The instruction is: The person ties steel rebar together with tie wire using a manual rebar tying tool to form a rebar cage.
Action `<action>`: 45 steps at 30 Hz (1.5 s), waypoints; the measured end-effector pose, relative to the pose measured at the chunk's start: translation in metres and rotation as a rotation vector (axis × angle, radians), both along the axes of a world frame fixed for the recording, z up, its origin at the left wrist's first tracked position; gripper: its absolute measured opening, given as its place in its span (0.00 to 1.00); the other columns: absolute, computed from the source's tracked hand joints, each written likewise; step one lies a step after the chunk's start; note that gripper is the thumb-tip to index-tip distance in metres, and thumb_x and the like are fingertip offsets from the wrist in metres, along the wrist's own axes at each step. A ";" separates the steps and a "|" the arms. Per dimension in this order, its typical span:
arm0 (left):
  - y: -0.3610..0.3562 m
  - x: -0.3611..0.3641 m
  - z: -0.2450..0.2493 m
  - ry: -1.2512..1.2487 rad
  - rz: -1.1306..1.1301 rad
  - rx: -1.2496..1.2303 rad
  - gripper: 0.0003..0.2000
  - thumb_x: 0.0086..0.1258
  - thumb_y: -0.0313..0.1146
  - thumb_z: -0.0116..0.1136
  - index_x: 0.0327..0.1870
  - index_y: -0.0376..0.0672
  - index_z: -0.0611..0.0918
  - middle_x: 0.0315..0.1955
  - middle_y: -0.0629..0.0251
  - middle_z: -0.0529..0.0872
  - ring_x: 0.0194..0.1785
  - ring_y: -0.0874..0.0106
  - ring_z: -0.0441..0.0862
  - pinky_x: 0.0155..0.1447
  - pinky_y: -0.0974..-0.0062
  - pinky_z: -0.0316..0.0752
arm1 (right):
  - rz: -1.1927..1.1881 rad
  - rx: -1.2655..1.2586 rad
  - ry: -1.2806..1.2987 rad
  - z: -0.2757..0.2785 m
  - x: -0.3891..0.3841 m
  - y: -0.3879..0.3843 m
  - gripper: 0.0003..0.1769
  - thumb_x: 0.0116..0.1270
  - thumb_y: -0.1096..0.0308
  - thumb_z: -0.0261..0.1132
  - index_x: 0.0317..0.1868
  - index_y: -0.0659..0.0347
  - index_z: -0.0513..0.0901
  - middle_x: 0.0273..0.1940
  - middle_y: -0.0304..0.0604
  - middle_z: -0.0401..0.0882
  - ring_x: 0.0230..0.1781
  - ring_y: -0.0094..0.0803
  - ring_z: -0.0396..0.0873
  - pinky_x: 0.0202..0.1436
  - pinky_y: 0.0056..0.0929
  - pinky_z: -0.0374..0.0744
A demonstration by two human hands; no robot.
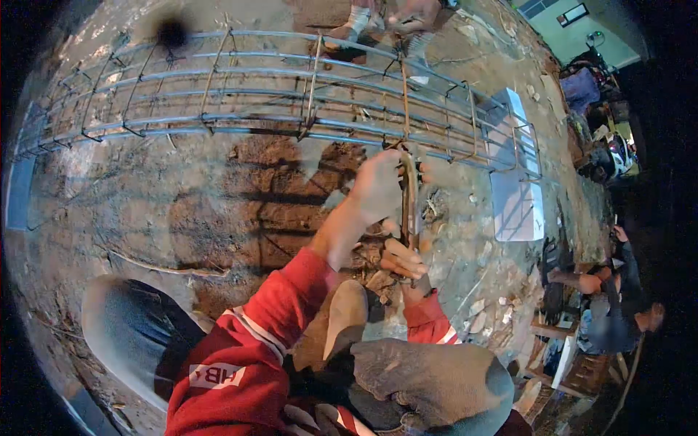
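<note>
My left hand closes around the upper part of a long, narrow brownish metal tool, close to the near bar of a rebar cage. Two bars seem to run side by side along the tool; its exact kind does not show clearly. Lower down, my right hand has its fingers bent around the tool's near end. The tool's far end reaches a cage bar beside an upright stirrup, where my left hand hides part of the contact. Long steel bars and several rectangular stirrups make up the cage.
A white block supports the cage's right end, and a bluish support stands at its left. Another person's hand and feet are beyond the cage. More people sit at right, near a wooden frame. Rubble covers the dirt ground.
</note>
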State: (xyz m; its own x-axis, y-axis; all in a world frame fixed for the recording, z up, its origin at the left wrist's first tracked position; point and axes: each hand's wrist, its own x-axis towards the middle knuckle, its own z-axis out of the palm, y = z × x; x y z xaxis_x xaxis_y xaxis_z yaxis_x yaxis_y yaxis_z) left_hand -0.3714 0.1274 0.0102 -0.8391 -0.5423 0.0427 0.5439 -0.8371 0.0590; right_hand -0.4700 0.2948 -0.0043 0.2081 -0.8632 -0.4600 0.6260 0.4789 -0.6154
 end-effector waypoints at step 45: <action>-0.116 0.022 0.108 -1.513 1.046 -1.954 0.10 0.57 0.33 0.63 0.39 0.46 0.86 0.34 0.54 0.86 0.42 0.54 0.83 0.44 0.55 0.76 | -0.131 -0.717 2.108 0.115 -0.087 -0.174 0.07 0.59 0.72 0.65 0.37 0.66 0.84 0.31 0.59 0.81 0.36 0.53 0.81 0.40 0.44 0.76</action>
State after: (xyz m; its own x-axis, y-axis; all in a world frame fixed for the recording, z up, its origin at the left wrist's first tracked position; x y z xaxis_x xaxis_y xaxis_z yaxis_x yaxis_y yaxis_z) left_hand -0.3489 0.0110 0.1180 -0.4539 -0.6426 0.6173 -0.4950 0.7579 0.4249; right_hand -0.5566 0.1207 0.1103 -0.0675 -0.9020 0.4264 -0.9702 -0.0403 -0.2389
